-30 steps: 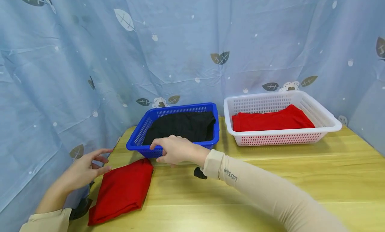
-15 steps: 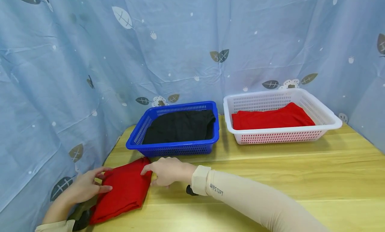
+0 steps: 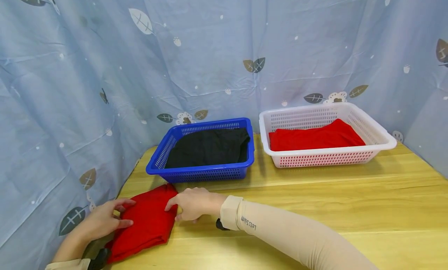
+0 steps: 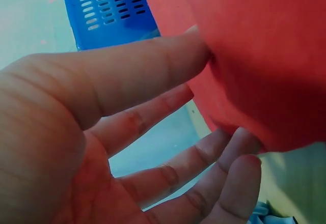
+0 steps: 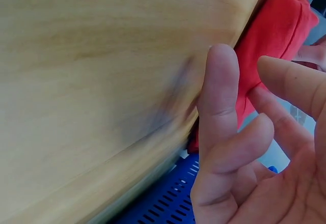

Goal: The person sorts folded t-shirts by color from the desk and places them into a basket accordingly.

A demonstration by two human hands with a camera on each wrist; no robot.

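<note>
A folded red cloth (image 3: 150,219), perhaps a garment, lies on the table at the left. My left hand (image 3: 99,221) is at its left side. In the left wrist view the thumb (image 4: 147,74) touches the cloth's surface, while the other fingertips reach its edge, loosely bent. At the cloth's right edge is my right hand (image 3: 194,204), its index fingertip touching the fabric. The right wrist view shows the remaining fingers (image 5: 219,81) loosely bent off the cloth. The underside of the cloth is hidden.
Behind the cloth stands a blue basket (image 3: 206,174) with black cloth (image 3: 206,147) in it. A white basket (image 3: 329,155) to its right contains another red cloth (image 3: 315,138). A blue patterned curtain (image 3: 210,60) hangs behind and left of the wooden table (image 3: 297,200).
Both hands have come down to the red cloth; the right hand moved from in front of the blue basket to the cloth's right edge. Over the last half second they have barely moved.
</note>
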